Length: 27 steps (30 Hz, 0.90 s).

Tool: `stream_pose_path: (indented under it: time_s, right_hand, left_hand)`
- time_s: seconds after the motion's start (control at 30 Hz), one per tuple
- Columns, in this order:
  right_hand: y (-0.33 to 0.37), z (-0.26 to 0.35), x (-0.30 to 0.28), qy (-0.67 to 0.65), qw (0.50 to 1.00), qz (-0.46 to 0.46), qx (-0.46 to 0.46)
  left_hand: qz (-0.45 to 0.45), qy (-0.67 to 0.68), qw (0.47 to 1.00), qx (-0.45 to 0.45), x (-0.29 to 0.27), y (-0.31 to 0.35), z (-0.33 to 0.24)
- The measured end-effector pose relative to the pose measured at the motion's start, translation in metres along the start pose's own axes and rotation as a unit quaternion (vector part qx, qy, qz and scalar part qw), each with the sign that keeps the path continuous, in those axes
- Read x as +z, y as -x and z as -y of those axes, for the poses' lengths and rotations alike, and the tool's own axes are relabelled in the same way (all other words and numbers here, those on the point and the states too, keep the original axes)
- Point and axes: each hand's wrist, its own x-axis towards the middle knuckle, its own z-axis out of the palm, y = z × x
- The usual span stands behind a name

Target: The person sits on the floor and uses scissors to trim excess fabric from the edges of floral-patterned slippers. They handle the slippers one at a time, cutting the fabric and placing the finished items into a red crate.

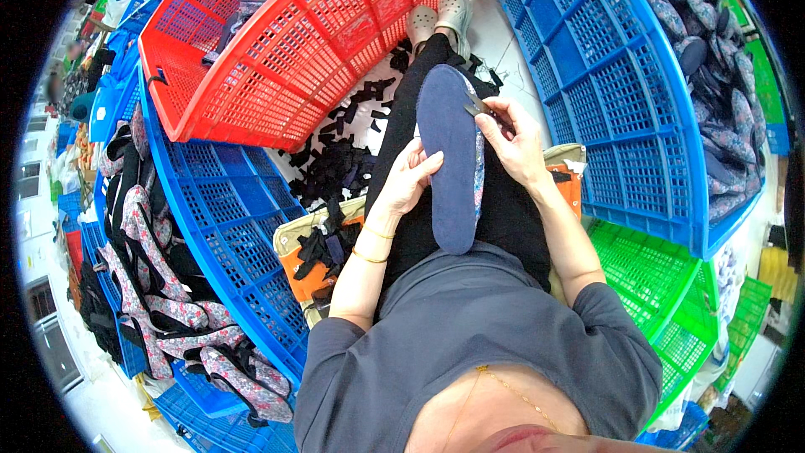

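Observation:
My left hand (407,176) grips a slipper (455,168) by its left edge, thumb pressed on the sole. Its dark blue sole faces up, and a strip of floral fabric shows along the right side. My right hand (517,141) is closed on small dark thread snips (480,107), whose tips lie at the slipper's upper right edge. The slipper stands lengthwise above my lap, over my black trousers (401,134). What the snips' tips touch, if anything, is too small to tell.
A red basket (277,59) stands ahead on the left. Blue baskets hold floral slippers at left (176,310) and right (738,117). Black scraps (335,164) litter the floor, and some lie on an orange seat edge (306,264). A green basket (654,277) sits at lower right.

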Motion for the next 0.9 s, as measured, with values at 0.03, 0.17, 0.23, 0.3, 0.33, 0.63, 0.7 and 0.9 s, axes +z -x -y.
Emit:
stream_pose_path:
  time_s: [0.03, 0.17, 0.23, 0.3, 0.33, 0.63, 0.7, 0.9]
  right_hand:
    - [0.0, 0.003, -0.001, 0.026, 1.0, 0.003, -0.005]
    - [0.003, 0.005, -0.002, 0.072, 0.995, -0.014, -0.068]
    - [0.003, 0.007, 0.0, 0.086, 0.993, -0.024, -0.079]
    - [0.003, 0.009, 0.002, 0.092, 0.993, -0.036, -0.068]
    - [0.003, 0.01, 0.003, 0.094, 0.993, -0.042, -0.062]
    - [-0.013, -0.025, -0.005, -0.103, 0.981, -0.135, 0.091]
    - [-0.011, -0.019, -0.004, -0.086, 0.987, -0.119, 0.059]
    - [-0.016, -0.001, 0.003, -0.059, 0.996, -0.031, 0.059]
  left_hand:
    - [-0.003, 0.004, 1.0, 0.005, 0.003, 0.001, -0.002]
    - [-0.008, -0.007, 1.0, 0.004, 0.004, 0.004, -0.007]
    - [-0.014, -0.018, 1.0, 0.006, 0.001, 0.004, -0.006]
    - [-0.017, -0.037, 0.999, 0.013, 0.001, 0.005, -0.006]
    - [-0.018, -0.046, 0.999, 0.017, 0.001, 0.005, -0.006]
    - [-0.033, -0.08, 0.996, 0.023, 0.0, 0.009, -0.01]
    - [-0.037, -0.1, 0.994, 0.036, 0.004, 0.01, -0.014]
    - [-0.032, -0.131, 0.99, 0.039, 0.003, 0.009, -0.006]
